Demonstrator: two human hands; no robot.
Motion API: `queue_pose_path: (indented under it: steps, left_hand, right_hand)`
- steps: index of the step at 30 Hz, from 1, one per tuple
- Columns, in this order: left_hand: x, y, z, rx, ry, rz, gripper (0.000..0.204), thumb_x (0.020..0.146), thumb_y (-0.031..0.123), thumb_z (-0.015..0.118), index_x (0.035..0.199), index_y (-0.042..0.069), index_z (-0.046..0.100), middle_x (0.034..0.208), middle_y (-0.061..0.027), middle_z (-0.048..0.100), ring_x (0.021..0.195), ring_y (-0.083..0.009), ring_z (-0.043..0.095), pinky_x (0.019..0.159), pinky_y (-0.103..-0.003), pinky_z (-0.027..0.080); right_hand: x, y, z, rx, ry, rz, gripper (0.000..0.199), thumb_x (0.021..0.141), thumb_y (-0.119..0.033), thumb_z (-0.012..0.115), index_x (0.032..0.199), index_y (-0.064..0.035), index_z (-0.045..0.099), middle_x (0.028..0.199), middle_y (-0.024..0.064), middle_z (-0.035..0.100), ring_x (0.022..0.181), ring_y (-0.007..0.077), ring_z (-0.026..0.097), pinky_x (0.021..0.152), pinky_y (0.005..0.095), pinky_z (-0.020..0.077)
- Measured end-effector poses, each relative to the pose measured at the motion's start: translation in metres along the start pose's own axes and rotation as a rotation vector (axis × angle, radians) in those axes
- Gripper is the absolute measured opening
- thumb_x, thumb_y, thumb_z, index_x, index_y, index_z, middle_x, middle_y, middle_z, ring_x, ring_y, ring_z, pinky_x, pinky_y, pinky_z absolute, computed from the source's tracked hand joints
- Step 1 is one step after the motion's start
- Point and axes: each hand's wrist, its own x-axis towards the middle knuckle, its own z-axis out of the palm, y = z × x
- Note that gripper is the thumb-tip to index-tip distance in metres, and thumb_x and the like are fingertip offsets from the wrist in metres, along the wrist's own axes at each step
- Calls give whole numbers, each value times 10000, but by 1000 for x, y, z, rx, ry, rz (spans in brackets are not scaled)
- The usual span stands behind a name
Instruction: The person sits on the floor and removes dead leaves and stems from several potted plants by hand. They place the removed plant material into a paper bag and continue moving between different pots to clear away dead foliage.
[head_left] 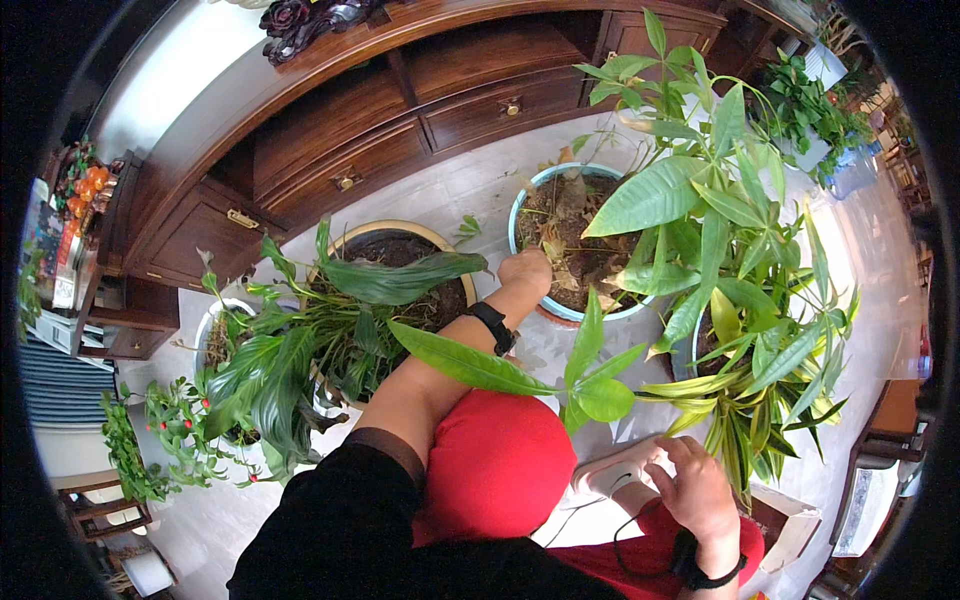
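Observation:
My left hand [527, 271] reaches to the near left rim of a light blue round pot [514, 222]. It looks closed, its fingers curled under and largely hidden, right beside dry brown leaves [553, 246] on the soil. What it holds, if anything, I cannot make out. A black band circles that wrist. My right hand [694, 486] hovers above my right knee, fingers loosely bent and apart with nothing in them. Closest to it are a yellow-edged striped plant [735, 425] and a light shoe [612, 470].
Left of the blue pot stands a tan-rimmed pot [465, 270] with a broad-leaved plant [290, 365]. A tall leafy plant [700, 195] overhangs from the right. Behind runs a dark wooden cabinet [340, 150]. A leafy sprig [585, 385] rises before my red-clad knee. A white box [790, 520] sits lower right.

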Motion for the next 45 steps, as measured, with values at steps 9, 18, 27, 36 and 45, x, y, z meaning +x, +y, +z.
queue_pose_path:
  steps: [9,18,27,36,45]
  left_hand:
    - [-15,-8,-36,-323,120,34,356,871,218,524,1144,0,594,1122,-242,638,1062,-416,608,887,-489,493]
    - [-38,-2,-130,-550,315,150,321,943,253,464,1033,-27,590,967,-266,647,959,-397,628,852,-459,480]
    - [-95,-15,-209,-585,696,410,285,944,303,515,987,27,569,958,-236,638,950,-417,604,809,-473,462]
    - [-212,21,-290,-632,794,726,272,968,271,502,962,3,543,827,-200,615,811,-369,601,744,-425,463]
    - [-323,79,-331,-715,632,1101,257,972,259,514,909,10,529,707,-24,535,667,-107,471,625,-300,427]
  right_hand:
    - [-4,1,-1,-34,17,-26,314,832,-198,675,1088,-27,609,963,181,631,861,372,639,753,427,530]
    - [-7,10,3,-4,39,-29,325,839,-219,667,1111,-50,611,978,190,635,888,377,637,781,443,523]
    - [-7,17,9,-17,70,-45,337,849,-213,673,1116,-10,650,1004,193,677,888,336,668,792,399,534]
    - [-21,13,1,128,148,-127,326,844,-192,664,1098,11,641,967,213,673,880,339,668,793,399,529]
    - [-46,-34,-36,556,652,-420,549,817,-132,728,1297,-7,493,1164,139,591,1036,257,606,826,354,519]
